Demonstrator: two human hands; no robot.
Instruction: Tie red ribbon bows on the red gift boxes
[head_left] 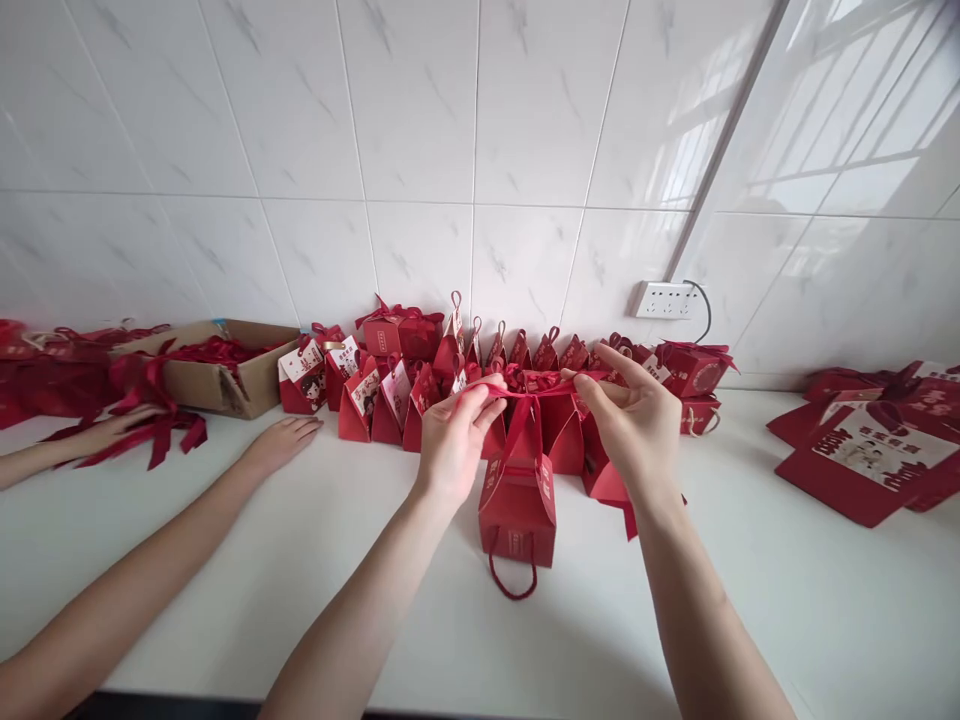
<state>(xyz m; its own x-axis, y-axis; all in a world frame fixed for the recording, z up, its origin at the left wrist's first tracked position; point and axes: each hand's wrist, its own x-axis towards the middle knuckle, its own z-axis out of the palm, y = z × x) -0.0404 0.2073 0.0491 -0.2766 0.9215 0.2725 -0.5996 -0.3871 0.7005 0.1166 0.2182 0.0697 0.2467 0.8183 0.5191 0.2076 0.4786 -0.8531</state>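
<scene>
Between my hands a red ribbon (pixel 526 386) is stretched level, with a strip of it running down to a small red gift box (pixel 517 515). That box has a dark red cord handle hanging at its front, over the white tabletop. My left hand (pixel 459 440) pinches the ribbon's left part between thumb and fingers. On the other side my right hand (pixel 637 425) pinches it between thumb and fingers, with the index finger pointing up. Behind the ribbon stand several red gift boxes (pixel 562 435), partly covered by my hands.
A co-worker's hands rest at the left, one by loose red ribbons (pixel 161 415), the other on the table (pixel 300 560). An open cardboard box (pixel 247 390) holds red ribbon. Flat red boxes (pixel 870 460) lie at the right. A power strip (pixel 667 300) is on the tiled wall.
</scene>
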